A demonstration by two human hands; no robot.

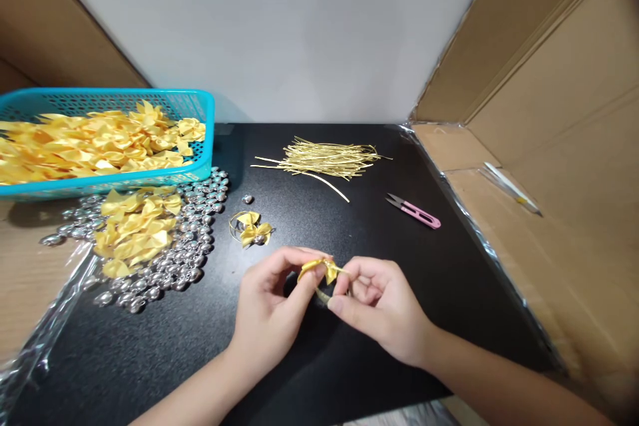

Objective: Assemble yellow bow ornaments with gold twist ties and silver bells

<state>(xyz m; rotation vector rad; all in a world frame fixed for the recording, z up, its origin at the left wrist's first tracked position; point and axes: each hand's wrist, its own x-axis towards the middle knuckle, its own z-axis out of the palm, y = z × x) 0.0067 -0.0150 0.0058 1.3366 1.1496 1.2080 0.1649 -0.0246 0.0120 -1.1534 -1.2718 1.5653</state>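
Note:
Near the front middle of the black table, my left hand [272, 303] pinches a yellow ribbon bow [329, 271] between thumb and fingers. A gold cord [342, 270] runs from the bow to my right hand [382, 306], whose fingers are closed on it. Part of the cord curves below the bow and looks blurred. Whether a bell is on this bow is hidden by my fingers. Just beyond my left hand lie yellow bows with silver bells and looped gold cord [254, 229]. A single silver bell [247, 199] rests behind them.
A turquoise basket [212, 140] full of yellow bows stands at the left. In front of it, silver bells [200, 239] surround a pile of bows [137, 233]. Gold cords [329, 158] lie at the back, pink thread snips [414, 211] at the right, and tweezers [514, 188] on cardboard.

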